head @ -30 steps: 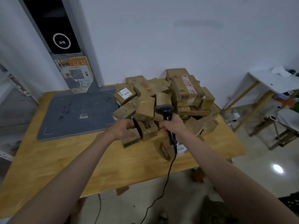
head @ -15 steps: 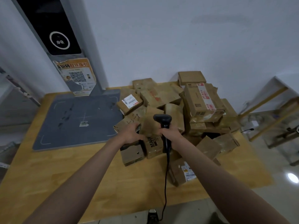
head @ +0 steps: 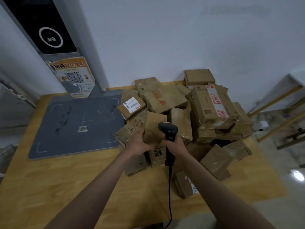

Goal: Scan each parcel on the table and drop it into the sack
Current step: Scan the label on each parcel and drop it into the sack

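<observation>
Parcel [head: 154, 128] at front of the pile on the bench [head: 66, 187], left hand [head: 140, 142] gripping its lower edge. Right hand [head: 177, 146] wrapped round the scanner [head: 168, 131]. Looks like light, stiff taped cardboard, probably slick; grip across the edges.

Two bare forearms enter from the bottom edge, one from about 7 o'clock and one from about 5 o'clock, with no sleeves, watch or bands in sight. The left hand [head: 140, 143] and the right hand [head: 177, 147] wear no gloves or rings that can be made out.
</observation>
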A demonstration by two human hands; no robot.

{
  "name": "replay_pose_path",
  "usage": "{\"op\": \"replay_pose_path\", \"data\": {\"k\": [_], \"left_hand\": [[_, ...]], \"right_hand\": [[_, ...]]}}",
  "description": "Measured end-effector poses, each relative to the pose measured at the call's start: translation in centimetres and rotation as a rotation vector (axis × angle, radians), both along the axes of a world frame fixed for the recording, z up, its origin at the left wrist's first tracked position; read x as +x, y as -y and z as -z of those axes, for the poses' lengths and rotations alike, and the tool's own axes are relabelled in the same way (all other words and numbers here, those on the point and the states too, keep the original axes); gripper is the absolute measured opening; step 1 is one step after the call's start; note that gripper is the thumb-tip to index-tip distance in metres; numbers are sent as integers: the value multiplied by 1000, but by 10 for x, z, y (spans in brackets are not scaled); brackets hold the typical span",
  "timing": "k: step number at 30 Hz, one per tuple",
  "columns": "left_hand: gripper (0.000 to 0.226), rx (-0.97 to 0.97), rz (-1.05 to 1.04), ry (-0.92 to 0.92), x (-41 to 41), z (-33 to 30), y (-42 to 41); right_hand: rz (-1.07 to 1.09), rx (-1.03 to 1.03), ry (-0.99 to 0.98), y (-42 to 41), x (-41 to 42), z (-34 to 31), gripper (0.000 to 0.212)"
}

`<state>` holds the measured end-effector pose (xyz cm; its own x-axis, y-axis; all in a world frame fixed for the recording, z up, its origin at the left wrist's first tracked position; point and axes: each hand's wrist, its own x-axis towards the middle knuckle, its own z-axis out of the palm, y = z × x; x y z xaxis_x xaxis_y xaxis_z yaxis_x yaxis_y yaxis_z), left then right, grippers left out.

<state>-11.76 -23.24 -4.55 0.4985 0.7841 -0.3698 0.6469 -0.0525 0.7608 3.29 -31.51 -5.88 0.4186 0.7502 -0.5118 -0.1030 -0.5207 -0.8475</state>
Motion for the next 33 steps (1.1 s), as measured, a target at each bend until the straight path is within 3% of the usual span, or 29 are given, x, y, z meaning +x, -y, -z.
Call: {"op": "replay_pose_path", "data": {"k": [4, 9, 14, 17, 20, 23, 26, 33], "left_hand": [[80, 20, -69, 26, -24, -10, 2], [103, 178, -154, -25, -59, -36, 3], [98, 210, -341, -23, -101, -73, -1], [75, 191, -405, 51, -130, -88, -7], [63, 170, -461, 138, -151, -103, -2], [74, 135, -499, 226, -164, -109, 1], [80, 114, -466, 309, -171, -115, 5], [52, 147, -348, 322, -185, -125, 5]], "right_hand": [[2, 80, -17, 12, -19, -12, 25], [16, 234, -51, 12, -61, -46, 21], [-42, 309, -93, -5, -111, -86, 25], [-123, 350, -137, -8, -130, -109, 28], [-82, 359, -86, -10, -138, -123, 16], [-37, 333, -134, -11, -145, -134, 25], [-49, 333, -193, -9, -151, -139, 33], [-2, 408, -263, -2, -163, -147, 20]]}}
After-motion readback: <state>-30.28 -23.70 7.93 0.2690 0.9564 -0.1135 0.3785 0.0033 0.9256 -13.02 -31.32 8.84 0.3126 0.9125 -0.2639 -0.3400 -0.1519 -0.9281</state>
